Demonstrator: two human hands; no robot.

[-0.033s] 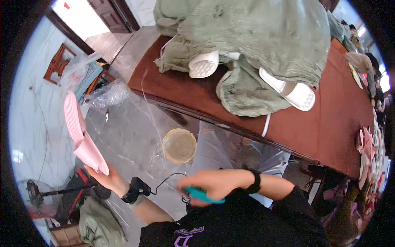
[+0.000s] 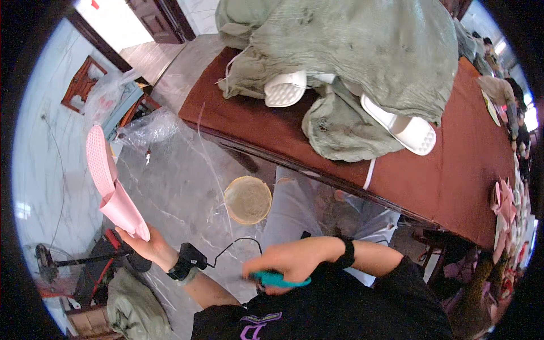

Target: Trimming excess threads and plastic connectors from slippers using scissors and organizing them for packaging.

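A pink slide slipper (image 2: 126, 211) stands up at the left, its textured insole facing me. My left hand (image 2: 146, 247) grips it at the strap end, and the other end points up and away. In front of my chest, my right hand (image 2: 297, 260) is closed around a small tool with a teal handle (image 2: 280, 279). The fingers and the tool's dark tip are blurred, so its exact kind is unclear. A black band circles each wrist, and a black box with a cable sits at the left one.
A brown-covered table (image 2: 456, 170) spans the far right. On it a large grey-green sack (image 2: 351, 45) spills white slippers (image 2: 416, 135). A yellow-rimmed bucket (image 2: 247, 200) stands on the floor by my knees. Clear plastic bags (image 2: 148, 129) lie far left; pink slippers (image 2: 503, 201) sit at right.
The view has shifted very slightly. My right hand with the teal-handled tool sits a touch lower; the pink slipper stays in my left hand.
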